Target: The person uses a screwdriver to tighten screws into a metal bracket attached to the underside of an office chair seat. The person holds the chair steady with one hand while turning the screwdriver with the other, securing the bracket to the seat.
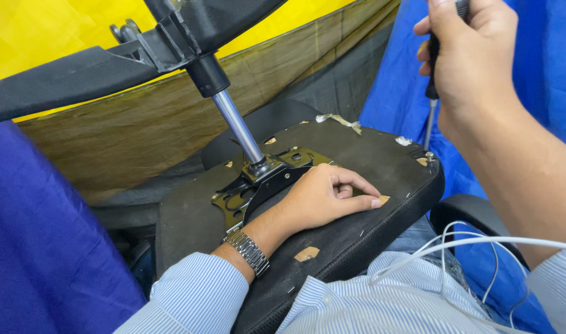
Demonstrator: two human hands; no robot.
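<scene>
Upturned black fabric-covered office chair seat (357, 154) lies across the person's lap, hemmed in by blue sheeting (42, 235) and a yellow tarp (42, 31); its chrome gas-lift column (236, 124) slants up from the black metal mounting plate (258, 182). Left hand (323, 195) rests on the seat underside just beside the plate, fingers loosely curled, forefinger out, gripping nothing. Right hand (471, 52), raised, is fisted round a black-handled screwdriver (431, 99), tip down at the seat's far edge.
</scene>
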